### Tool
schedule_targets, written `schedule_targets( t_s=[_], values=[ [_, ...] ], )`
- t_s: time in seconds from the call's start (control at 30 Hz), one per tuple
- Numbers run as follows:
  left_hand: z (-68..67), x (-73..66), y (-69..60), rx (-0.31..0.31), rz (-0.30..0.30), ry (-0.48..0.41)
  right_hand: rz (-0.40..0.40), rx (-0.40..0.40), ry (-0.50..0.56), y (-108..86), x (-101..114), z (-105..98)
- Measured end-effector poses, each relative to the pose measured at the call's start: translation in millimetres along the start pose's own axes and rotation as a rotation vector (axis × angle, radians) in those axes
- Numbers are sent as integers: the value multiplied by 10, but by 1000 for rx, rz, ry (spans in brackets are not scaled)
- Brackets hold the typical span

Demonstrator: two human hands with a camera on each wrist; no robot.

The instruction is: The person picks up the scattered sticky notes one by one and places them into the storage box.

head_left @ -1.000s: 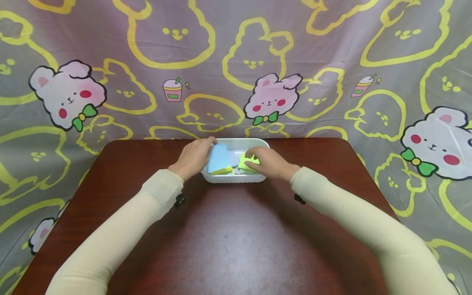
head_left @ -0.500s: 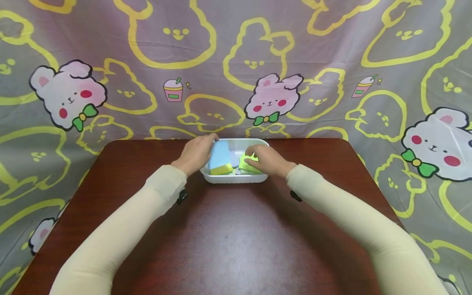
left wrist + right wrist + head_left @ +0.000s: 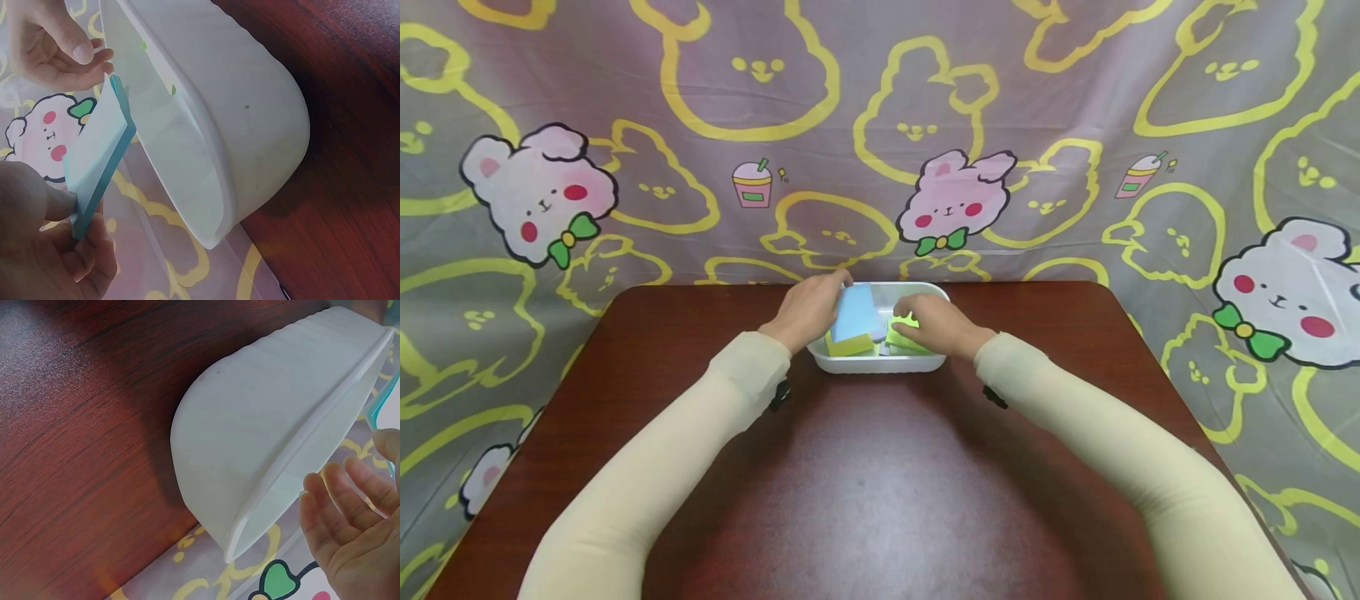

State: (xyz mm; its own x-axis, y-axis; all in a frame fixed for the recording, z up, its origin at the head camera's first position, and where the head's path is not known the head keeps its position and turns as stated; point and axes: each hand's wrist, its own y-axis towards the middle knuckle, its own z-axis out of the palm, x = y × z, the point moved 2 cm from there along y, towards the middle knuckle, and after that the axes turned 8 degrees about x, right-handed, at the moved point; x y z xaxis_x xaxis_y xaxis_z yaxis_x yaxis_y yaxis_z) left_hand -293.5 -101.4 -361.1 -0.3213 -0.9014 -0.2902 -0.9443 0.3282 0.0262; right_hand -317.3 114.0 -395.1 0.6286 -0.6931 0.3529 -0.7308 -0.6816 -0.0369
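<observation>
My left hand (image 3: 808, 312) pinches a blue sticky note pad (image 3: 856, 310) between thumb and fingers. In the left wrist view the blue pad (image 3: 103, 156) is tilted above the rim, its pale face and teal edge showing. Below it in the white plastic bin (image 3: 880, 365) lies a yellow pad (image 3: 852, 344). My right hand (image 3: 942, 325) hovers over the bin's right side, close to a yellow-green pad (image 3: 901, 337). Its fingers (image 3: 340, 506) are loosely bent with nothing between them in the right wrist view. The bin's floor is mostly hidden.
The bin stands at the far edge of a dark red-brown wooden table (image 3: 865, 475). Right behind the table hangs a grey curtain (image 3: 835, 150) printed with cartoon animals. A pale lilac pad (image 3: 878, 327) lies in the middle of the bin.
The left hand has lifted and shifted the blue pad slightly to the right, and more of the yellow pad's edge shows under it. The right hand has moved slightly left.
</observation>
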Motion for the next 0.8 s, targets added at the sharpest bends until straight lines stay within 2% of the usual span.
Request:
schedule_targets(
  t_s=[0.4, 0.8],
  values=[
    [34, 15, 70, 42, -17, 19, -6, 12, 12, 23, 19, -16],
    [107, 56, 144, 131, -40, 19, 24, 26, 1, 54, -51, -21]
  ],
)
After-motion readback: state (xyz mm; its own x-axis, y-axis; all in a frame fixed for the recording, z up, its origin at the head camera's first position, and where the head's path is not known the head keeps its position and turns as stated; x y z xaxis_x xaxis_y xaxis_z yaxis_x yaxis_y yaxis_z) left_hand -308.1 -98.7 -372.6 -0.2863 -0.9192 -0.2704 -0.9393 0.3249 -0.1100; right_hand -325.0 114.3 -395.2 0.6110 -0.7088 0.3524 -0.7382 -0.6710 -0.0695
